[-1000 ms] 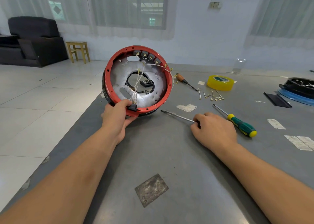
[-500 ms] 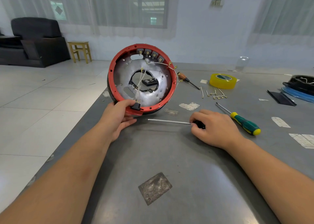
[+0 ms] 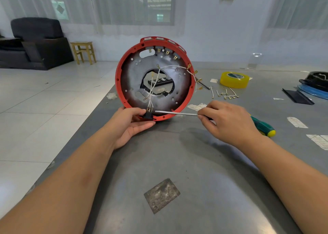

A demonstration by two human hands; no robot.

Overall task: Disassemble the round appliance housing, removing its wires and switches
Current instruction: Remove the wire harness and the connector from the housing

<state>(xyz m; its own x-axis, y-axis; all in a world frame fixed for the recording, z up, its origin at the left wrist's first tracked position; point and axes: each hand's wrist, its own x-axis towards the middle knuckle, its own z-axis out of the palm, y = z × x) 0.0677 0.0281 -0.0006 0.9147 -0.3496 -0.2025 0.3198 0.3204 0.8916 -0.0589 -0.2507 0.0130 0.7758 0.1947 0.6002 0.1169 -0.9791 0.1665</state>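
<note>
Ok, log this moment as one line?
left hand: holds housing upright | right hand: holds screwdriver | tip: at black switch | wires: attached

Your grey metal table (image 3: 204, 171) carries a yellow tape roll (image 3: 234, 79) far right, loose wire pieces (image 3: 224, 93) near it, a green-handled screwdriver (image 3: 262, 126), white tape scraps (image 3: 297, 122), and a worn patch (image 3: 161, 195) near you.

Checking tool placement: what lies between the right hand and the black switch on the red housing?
In the head view, only the screwdriver's bare metal shaft, running from right hand to switch.
</note>
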